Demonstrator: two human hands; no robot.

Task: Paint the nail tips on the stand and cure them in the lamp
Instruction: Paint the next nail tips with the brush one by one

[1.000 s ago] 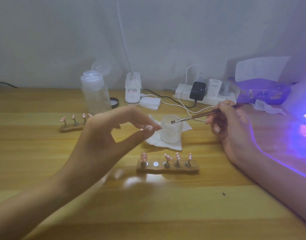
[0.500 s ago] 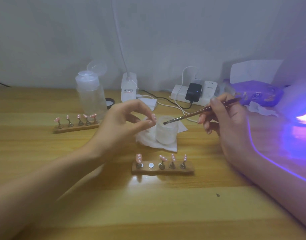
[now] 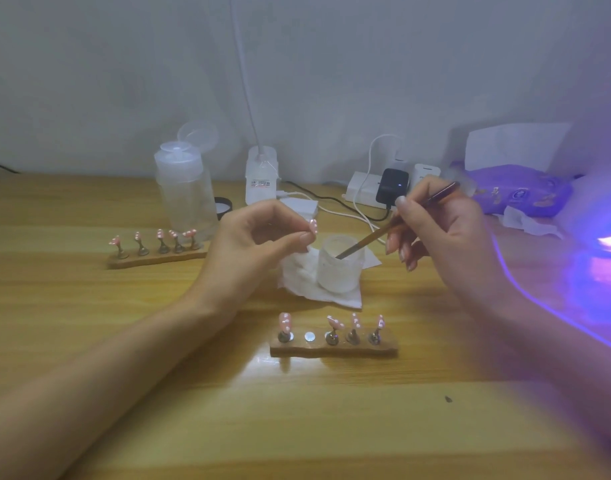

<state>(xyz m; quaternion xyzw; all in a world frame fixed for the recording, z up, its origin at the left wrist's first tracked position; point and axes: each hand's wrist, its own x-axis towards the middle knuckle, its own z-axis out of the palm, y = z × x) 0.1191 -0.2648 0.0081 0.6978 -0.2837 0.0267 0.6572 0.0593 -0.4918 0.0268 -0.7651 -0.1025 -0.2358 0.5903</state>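
Two stands, well apart: near stand point(image 3: 333, 349) four tips, far stand point(image 3: 156, 258) five; left hand point(image 3: 252, 244) pinches one nail tip point(image 3: 313, 226), right hand point(image 3: 446, 230) grips brush point(image 3: 366, 239), bristles in jar point(image 3: 338, 275).

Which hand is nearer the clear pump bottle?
Left. The left hand is just right of the pump bottle; the right hand is farther right, beyond the frosted jar.
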